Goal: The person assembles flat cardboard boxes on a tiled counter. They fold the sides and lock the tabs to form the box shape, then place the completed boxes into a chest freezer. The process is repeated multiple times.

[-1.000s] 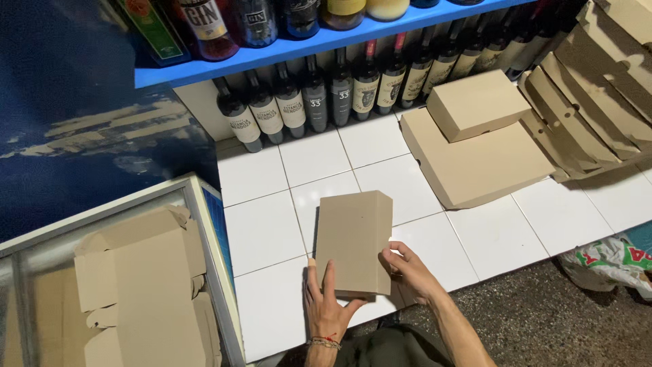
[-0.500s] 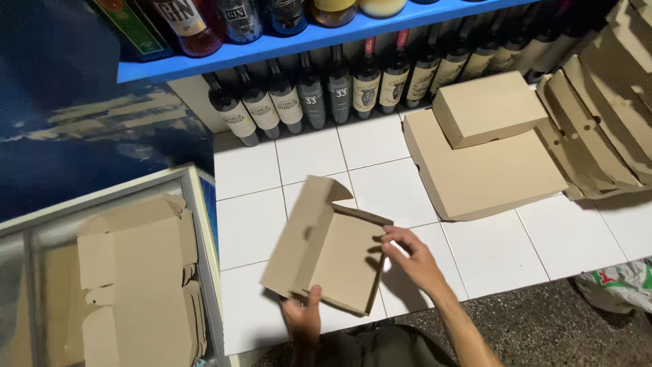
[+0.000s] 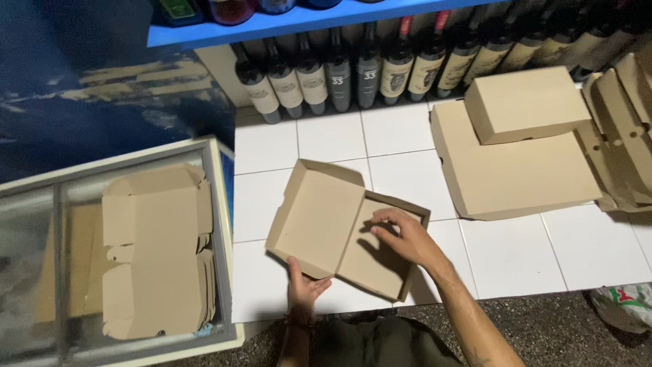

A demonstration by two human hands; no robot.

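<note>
A brown cardboard box (image 3: 319,214) lies opened on the white tiled floor (image 3: 401,173), its lid swung up to the left and its tray to the right. My left hand (image 3: 303,284) grips the box at its near edge, by the fold. My right hand (image 3: 401,234) rests inside the tray, fingers pressing on its bottom and side wall.
Flat unfolded box blanks (image 3: 156,248) lie stacked on a glass-topped case at the left. A closed box (image 3: 526,102) sits on a large flat cardboard sheet (image 3: 523,173) at the right, with more blanks at the far right. Dark bottles (image 3: 339,71) line the wall under a blue shelf (image 3: 305,20).
The box was closed and held upright a second ago. It has since been opened out flat on the tiles, and my right hand has moved into the tray.
</note>
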